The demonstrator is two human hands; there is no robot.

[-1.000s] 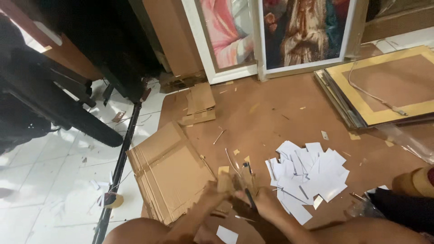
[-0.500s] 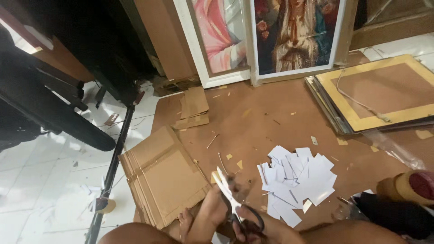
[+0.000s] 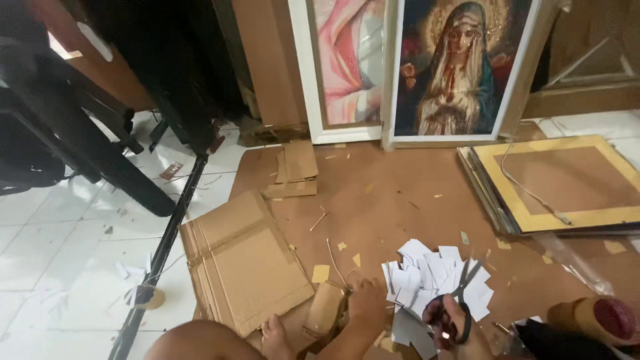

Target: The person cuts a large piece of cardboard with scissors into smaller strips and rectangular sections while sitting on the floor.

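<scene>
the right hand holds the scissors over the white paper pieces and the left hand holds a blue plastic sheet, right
Not quite. The head view shows the left hand on a brown cardboard piece, not a blue plastic sheet. The rest stands: the right hand holds the scissors over the white paper pieces.

Both forearms are bare and sleeveless, the knees uncovered, one bare foot (image 3: 275, 335) showing.
</scene>
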